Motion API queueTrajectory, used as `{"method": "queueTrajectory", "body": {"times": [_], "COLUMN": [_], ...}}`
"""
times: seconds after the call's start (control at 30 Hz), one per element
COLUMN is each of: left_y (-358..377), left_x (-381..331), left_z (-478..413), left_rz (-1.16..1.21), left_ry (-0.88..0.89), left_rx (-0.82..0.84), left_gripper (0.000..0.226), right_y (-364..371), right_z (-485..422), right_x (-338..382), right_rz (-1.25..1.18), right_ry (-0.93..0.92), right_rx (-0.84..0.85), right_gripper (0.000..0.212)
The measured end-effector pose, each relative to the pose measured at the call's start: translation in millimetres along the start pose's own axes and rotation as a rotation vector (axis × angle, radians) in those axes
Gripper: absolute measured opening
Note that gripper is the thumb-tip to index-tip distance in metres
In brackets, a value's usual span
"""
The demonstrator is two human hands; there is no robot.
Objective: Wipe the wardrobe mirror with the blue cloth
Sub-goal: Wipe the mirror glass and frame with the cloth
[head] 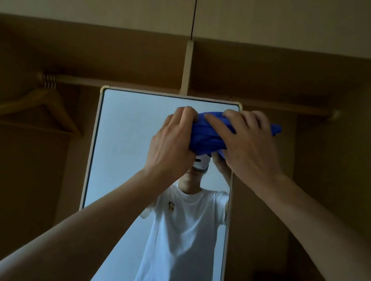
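Observation:
A tall mirror (127, 145) in a pale frame stands inside the open wardrobe, in the middle of the view. A bunched blue cloth (209, 137) is held up against the mirror's top right part. My left hand (172, 138) grips the cloth's left side with curled fingers. On the cloth's right side lies my right hand (249, 143), its fingers spread and curled over the fabric, and a tip of cloth sticks out past it on the right. The glass reflects a person in a white T-shirt.
A hanging rail (282, 106) runs across the wardrobe behind the mirror's top edge. Wooden hangers (39, 107) hang from it at the left. A vertical divider (187, 67) stands above the mirror, with closed cupboard doors higher up.

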State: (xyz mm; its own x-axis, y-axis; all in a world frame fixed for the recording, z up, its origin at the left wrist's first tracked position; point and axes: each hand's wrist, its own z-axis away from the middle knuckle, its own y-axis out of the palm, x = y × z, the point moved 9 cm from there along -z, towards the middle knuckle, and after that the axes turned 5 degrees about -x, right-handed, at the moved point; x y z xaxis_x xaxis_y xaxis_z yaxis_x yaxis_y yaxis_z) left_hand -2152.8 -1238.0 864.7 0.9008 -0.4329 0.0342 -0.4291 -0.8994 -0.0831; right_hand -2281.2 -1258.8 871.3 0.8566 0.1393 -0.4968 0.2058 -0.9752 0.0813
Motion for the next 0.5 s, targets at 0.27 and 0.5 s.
{"method": "queueTrajectory", "body": {"times": [0.27, 0.5], "left_y": [5, 16], "left_x": [-1, 9], "left_z": [-39, -44], "left_rz": [-0.003, -0.05], "left_ry": [0.002, 0.057], "left_rx": [-0.017, 0.001], "left_gripper": [0.049, 0.07], "right_y": [10, 26], "right_z": [-26, -33], "right_x": [-18, -17], "right_rz": [0.002, -0.009], "right_ry": [0.042, 0.061], "right_rx": [-0.026, -0.009], "right_gripper": [0.065, 0.061]}}
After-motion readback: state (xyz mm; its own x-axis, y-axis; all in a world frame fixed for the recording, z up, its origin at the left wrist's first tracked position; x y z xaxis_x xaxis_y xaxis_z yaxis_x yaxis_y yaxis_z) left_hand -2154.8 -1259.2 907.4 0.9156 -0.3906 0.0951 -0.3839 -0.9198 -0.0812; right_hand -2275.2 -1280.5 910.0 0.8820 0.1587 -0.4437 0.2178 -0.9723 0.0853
